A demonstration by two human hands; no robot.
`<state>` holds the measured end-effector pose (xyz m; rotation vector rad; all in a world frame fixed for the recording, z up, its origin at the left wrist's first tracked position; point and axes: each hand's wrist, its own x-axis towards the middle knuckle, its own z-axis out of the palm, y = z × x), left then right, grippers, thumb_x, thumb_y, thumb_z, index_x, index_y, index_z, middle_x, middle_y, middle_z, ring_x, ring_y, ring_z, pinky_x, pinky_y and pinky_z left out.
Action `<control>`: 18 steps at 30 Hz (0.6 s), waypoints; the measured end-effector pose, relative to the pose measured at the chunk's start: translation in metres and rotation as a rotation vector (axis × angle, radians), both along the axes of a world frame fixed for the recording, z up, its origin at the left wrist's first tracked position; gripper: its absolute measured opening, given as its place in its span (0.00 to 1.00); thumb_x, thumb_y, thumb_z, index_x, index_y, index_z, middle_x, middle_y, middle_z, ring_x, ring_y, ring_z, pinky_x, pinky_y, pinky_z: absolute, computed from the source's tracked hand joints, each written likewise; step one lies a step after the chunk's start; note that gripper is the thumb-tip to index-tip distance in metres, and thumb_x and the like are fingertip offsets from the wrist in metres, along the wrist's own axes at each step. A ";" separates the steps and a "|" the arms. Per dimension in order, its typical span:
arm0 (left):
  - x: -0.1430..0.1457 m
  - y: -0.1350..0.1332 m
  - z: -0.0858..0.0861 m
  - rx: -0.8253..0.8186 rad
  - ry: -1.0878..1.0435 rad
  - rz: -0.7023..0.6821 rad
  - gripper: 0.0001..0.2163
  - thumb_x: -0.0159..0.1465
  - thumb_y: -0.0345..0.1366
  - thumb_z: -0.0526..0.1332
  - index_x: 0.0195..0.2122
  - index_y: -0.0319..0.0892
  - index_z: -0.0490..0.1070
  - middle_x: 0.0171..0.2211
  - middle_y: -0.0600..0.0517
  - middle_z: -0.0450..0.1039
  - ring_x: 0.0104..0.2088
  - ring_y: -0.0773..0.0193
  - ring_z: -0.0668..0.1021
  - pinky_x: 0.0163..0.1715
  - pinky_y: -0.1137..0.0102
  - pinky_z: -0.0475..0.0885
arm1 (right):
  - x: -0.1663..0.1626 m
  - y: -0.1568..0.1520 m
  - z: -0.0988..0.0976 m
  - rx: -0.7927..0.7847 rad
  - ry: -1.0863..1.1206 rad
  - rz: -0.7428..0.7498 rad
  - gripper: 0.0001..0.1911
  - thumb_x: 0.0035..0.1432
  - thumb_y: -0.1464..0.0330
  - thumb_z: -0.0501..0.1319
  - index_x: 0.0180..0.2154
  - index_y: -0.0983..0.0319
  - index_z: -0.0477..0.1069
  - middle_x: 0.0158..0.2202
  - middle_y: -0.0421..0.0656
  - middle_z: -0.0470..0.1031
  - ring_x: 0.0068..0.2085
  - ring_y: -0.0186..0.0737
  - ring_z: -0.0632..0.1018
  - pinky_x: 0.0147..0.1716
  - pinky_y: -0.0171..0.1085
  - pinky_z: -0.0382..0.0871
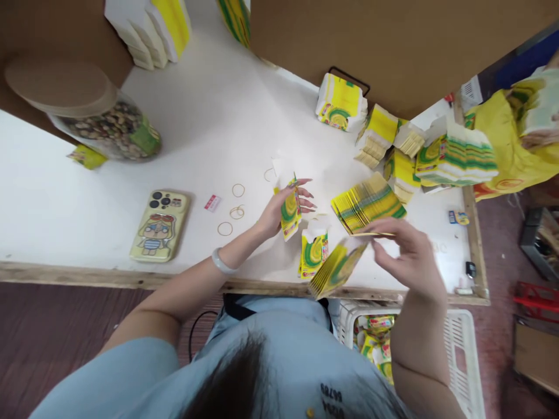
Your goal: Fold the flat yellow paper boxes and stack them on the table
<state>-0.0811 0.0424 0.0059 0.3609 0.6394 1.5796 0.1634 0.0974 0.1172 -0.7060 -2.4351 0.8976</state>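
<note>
left hand (279, 210) gripping yellow packets (290, 212), right hand (404, 250) holding packet stack (338, 269)

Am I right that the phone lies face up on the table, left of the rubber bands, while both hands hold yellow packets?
Not quite: the phone lies face down, its camera lenses and cartoon case showing in the head view. It is left of the rubber bands on the table, and the left hand and right hand hold yellow packets.

A small packing workshop: stacks of yellow-green packets (456, 156) crowd the right of a white desk (209, 122), rubber bands (237, 212) lie mid-frame, and a white crate (460, 349) sits lower right.
</note>
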 end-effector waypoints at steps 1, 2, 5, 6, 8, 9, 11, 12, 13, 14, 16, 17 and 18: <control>-0.001 0.000 0.001 -0.012 0.007 -0.002 0.23 0.57 0.44 0.69 0.52 0.39 0.73 0.36 0.53 0.77 0.36 0.61 0.83 0.42 0.66 0.77 | -0.006 0.004 -0.011 0.010 -0.096 0.035 0.11 0.59 0.75 0.62 0.42 0.56 0.73 0.38 0.41 0.80 0.38 0.41 0.82 0.37 0.39 0.79; -0.001 0.001 0.002 -0.019 0.017 -0.005 0.23 0.56 0.41 0.69 0.52 0.39 0.74 0.36 0.53 0.77 0.37 0.60 0.83 0.44 0.66 0.77 | -0.014 0.008 -0.025 0.030 -0.188 0.071 0.09 0.60 0.75 0.61 0.41 0.57 0.73 0.36 0.41 0.79 0.36 0.40 0.81 0.36 0.39 0.78; 0.001 0.000 -0.002 -0.023 0.064 -0.054 0.18 0.53 0.36 0.66 0.45 0.38 0.76 0.32 0.54 0.77 0.35 0.62 0.82 0.46 0.66 0.76 | -0.037 0.015 -0.067 0.177 -0.436 0.115 0.08 0.60 0.75 0.59 0.41 0.61 0.74 0.36 0.46 0.78 0.38 0.46 0.81 0.37 0.43 0.79; 0.001 -0.001 -0.004 -0.023 0.089 -0.095 0.15 0.53 0.37 0.65 0.42 0.37 0.77 0.31 0.53 0.78 0.34 0.62 0.82 0.45 0.66 0.76 | -0.041 0.016 -0.077 0.244 -0.483 0.098 0.09 0.61 0.75 0.60 0.43 0.63 0.74 0.39 0.49 0.78 0.41 0.50 0.81 0.40 0.46 0.79; 0.002 -0.003 -0.009 -0.016 0.157 -0.225 0.13 0.53 0.41 0.64 0.35 0.37 0.77 0.28 0.50 0.79 0.32 0.60 0.81 0.39 0.67 0.77 | -0.044 0.017 -0.084 0.354 -0.457 0.030 0.17 0.62 0.71 0.62 0.52 0.65 0.73 0.47 0.56 0.78 0.50 0.58 0.80 0.47 0.54 0.79; 0.003 -0.005 -0.010 -0.009 0.193 -0.292 0.13 0.53 0.42 0.64 0.33 0.37 0.77 0.27 0.48 0.79 0.30 0.59 0.81 0.36 0.67 0.76 | -0.042 0.018 -0.082 0.373 -0.383 -0.010 0.23 0.62 0.69 0.63 0.59 0.65 0.69 0.52 0.59 0.76 0.54 0.60 0.78 0.51 0.58 0.77; 0.007 -0.011 -0.008 0.012 0.258 -0.410 0.13 0.55 0.43 0.62 0.31 0.37 0.77 0.27 0.47 0.80 0.29 0.59 0.81 0.33 0.68 0.76 | -0.039 0.022 -0.069 0.307 -0.190 -0.054 0.37 0.64 0.65 0.63 0.70 0.62 0.54 0.64 0.61 0.68 0.64 0.60 0.72 0.58 0.59 0.74; 0.010 -0.014 -0.006 0.024 0.276 -0.460 0.13 0.56 0.42 0.62 0.30 0.37 0.77 0.27 0.46 0.81 0.29 0.59 0.80 0.32 0.68 0.76 | -0.038 0.025 -0.061 0.233 -0.111 -0.039 0.42 0.65 0.63 0.62 0.73 0.59 0.45 0.68 0.59 0.63 0.67 0.57 0.69 0.60 0.58 0.73; 0.013 -0.018 -0.003 0.035 0.287 -0.505 0.12 0.57 0.42 0.61 0.30 0.37 0.77 0.28 0.46 0.81 0.28 0.60 0.80 0.32 0.69 0.76 | -0.038 0.027 -0.053 0.154 -0.060 -0.002 0.44 0.66 0.62 0.61 0.75 0.57 0.39 0.71 0.57 0.61 0.69 0.54 0.68 0.61 0.56 0.73; 0.016 -0.021 0.001 0.047 0.292 -0.544 0.12 0.58 0.41 0.61 0.31 0.37 0.77 0.28 0.47 0.81 0.28 0.61 0.80 0.32 0.69 0.76 | -0.039 0.030 -0.046 0.088 -0.040 0.042 0.44 0.67 0.61 0.61 0.75 0.55 0.38 0.71 0.54 0.62 0.70 0.52 0.68 0.61 0.55 0.74; 0.021 -0.026 0.007 0.067 0.299 -0.610 0.11 0.59 0.40 0.59 0.32 0.38 0.77 0.28 0.48 0.80 0.28 0.62 0.80 0.32 0.69 0.75 | -0.044 0.031 -0.036 0.043 -0.062 0.090 0.37 0.67 0.61 0.62 0.72 0.53 0.50 0.66 0.51 0.71 0.65 0.49 0.74 0.59 0.52 0.76; 0.022 -0.027 0.009 0.075 0.311 -0.632 0.11 0.60 0.41 0.59 0.32 0.38 0.76 0.28 0.48 0.80 0.27 0.62 0.79 0.32 0.69 0.75 | -0.047 0.030 -0.035 0.070 -0.076 0.079 0.30 0.67 0.61 0.63 0.67 0.54 0.60 0.61 0.49 0.76 0.60 0.48 0.79 0.57 0.51 0.78; 0.023 -0.027 0.010 0.081 0.346 -0.625 0.12 0.60 0.41 0.58 0.30 0.38 0.76 0.27 0.48 0.80 0.27 0.62 0.79 0.32 0.69 0.76 | -0.049 0.026 -0.035 0.125 -0.077 0.052 0.22 0.67 0.62 0.63 0.61 0.54 0.68 0.55 0.48 0.81 0.56 0.47 0.82 0.54 0.50 0.80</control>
